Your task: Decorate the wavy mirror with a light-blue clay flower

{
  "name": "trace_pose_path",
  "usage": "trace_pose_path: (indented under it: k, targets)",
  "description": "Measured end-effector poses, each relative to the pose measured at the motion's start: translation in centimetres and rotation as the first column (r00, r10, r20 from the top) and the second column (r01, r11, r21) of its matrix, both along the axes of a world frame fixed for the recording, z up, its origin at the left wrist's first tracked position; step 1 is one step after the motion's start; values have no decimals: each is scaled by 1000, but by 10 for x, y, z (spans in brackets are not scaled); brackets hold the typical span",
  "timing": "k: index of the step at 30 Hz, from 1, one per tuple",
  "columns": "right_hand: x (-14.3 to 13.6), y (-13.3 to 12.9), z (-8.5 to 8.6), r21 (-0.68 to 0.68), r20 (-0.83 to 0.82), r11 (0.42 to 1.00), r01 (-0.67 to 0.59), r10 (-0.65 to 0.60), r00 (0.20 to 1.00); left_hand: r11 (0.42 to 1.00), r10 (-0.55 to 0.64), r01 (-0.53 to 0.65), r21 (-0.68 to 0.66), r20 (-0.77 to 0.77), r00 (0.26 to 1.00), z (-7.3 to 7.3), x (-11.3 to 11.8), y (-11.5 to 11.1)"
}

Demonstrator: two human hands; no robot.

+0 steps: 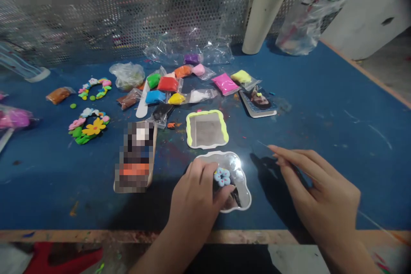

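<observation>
My left hand (195, 192) rests over a wavy white-rimmed mirror (242, 188) near the table's front edge. Its thumb and index finger close about a light blue clay flower (222, 177) with small red dots, over the mirror's face. To the right, my right hand (321, 184) is raised above the table and pinches a thin, pale, needle-like stick (262, 143) whose tip points left. Just beyond the first mirror lies a second, squarish one (207, 130), its white frame partly covered with yellow-green clay.
Several bagged clay colours, including red (168, 83) and magenta (225, 84), lie behind. Flower-decorated clay rings (94, 127) are at left, beside a phone (136, 158). A small card-like booklet (259, 102), a tumbler (268, 13) and a plastic cup in a bag (298, 30) stand farther right.
</observation>
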State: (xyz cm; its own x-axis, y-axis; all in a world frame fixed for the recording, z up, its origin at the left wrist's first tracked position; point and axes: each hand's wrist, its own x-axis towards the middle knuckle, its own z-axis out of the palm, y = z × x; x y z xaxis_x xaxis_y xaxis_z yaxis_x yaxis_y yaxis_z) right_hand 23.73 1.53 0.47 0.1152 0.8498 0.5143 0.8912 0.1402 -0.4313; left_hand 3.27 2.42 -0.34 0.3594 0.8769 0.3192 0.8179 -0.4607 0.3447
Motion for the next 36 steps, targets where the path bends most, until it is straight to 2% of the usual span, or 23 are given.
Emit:
trace_pose_path:
  k: [9, 15, 20, 23, 26, 30, 34, 36]
  targets:
    - [9, 1, -4, -12, 149, 1000, -25, 26, 988, 997, -58, 57, -49, -19, 998, 11, 0, 3]
    - [12, 4, -4, -31, 225, 998, -62, 67, 972, 996, -89, 88, -23, -62, 994, 18, -4, 9]
    - [15, 8, -5, -52, 284, 992, -118, 128, 950, 989, -114, 99, -112, -129, 985, 18, -2, 8]
    - [21, 10, -4, -49, 327, 983, -178, 184, 927, 989, -105, 92, -113, -114, 988, 16, -1, 5]
    - [26, 15, -1, -68, 398, 965, -255, 260, 880, 992, -93, 85, -90, -99, 991, 14, -3, 3]
    - [33, 24, 8, -107, 544, 927, -359, 357, 759, 997, -80, 79, -11, -117, 990, 11, -6, 5]
    - [36, 34, 13, -115, 625, 896, -429, 401, 670, 987, -16, 44, 152, -176, 984, 10, -5, 10]
    - [37, 39, 13, -120, 644, 892, -436, 405, 649, 987, 16, 14, 160, -183, 983, 11, -3, 11]
